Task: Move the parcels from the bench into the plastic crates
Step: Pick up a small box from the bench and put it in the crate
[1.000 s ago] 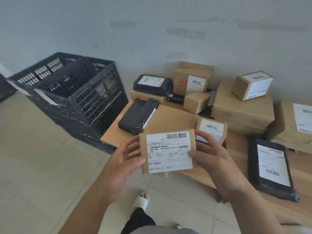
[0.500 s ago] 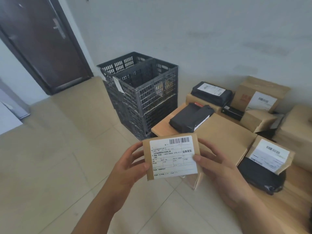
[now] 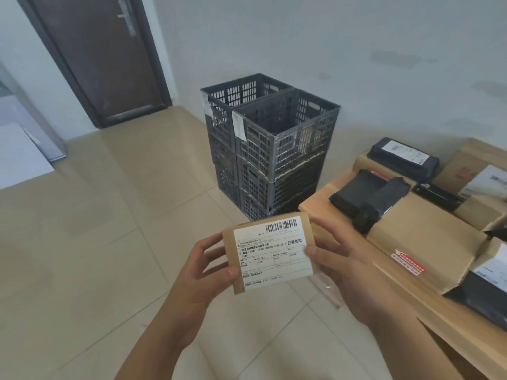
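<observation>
Cardboard parcel (image 3: 270,253) pinched in both grips, left hand (image 3: 204,272) and right hand (image 3: 348,272), near crates (image 3: 285,138).

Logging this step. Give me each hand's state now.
Left hand: gripping the parcel by its left edge.
Right hand: gripping the same parcel by its right edge.

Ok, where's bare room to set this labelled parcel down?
The near crate looks open inside behind its rim. The bench shows only a bare corner beside the black parcel; the rest is crowded. Both hands hold the labelled parcel.
</observation>
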{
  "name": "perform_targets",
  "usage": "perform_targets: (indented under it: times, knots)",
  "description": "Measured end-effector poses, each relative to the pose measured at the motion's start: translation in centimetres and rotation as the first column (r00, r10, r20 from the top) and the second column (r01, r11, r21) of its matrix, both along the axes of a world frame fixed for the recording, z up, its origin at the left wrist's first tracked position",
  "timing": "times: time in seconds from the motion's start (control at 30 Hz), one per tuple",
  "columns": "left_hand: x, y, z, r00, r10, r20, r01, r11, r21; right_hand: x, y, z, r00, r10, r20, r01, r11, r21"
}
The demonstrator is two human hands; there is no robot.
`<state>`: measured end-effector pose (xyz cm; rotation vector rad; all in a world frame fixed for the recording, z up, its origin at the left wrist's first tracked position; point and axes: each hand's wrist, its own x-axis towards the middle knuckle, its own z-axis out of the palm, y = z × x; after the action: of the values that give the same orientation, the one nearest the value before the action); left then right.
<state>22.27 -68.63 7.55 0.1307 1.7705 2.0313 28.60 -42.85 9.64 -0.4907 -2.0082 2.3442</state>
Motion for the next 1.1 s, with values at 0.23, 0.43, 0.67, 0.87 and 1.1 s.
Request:
perform_targets:
  times: [0.23, 0.43, 0.67, 0.87, 1.1]
  knots:
    - [-4.3, -5.8, -0.7, 1.0, 0.0, 0.021, 0.001, 1.0, -0.015, -4.9, -5.0, -0.7, 0.998, 0.038, 0.043, -0.04, 0.998, 0.04]
    - [-10.8, -7.2, -1.5, 0.998, 0.013, 0.057, -0.011, 1.0, -0.024, -11.6, -6.5, -1.7, 0.994, 0.067, 0.088, -0.072, 0.995, 0.061]
    - [-22.4, -7.2, -1.4, 0.997, -0.008, 0.075, 0.015, 0.996, -0.092, -23.0, -6.1, -2.7, 0.984, 0.14, 0.109, -0.142, 0.99, 0.014]
    - [-33.7, -6.5, 0.0, 0.999, 0.018, 0.048, -0.014, 0.996, -0.084, -34.9, -5.0, -2.0, 0.975, 0.19, 0.114, -0.195, 0.98, 0.037]
    - [-43.4, -7.3, -1.9, 0.999, 0.024, 0.049, -0.02, 0.996, -0.088, -44.9, -5.5, -3.1, 0.96, 0.222, 0.17, -0.233, 0.971, 0.05]
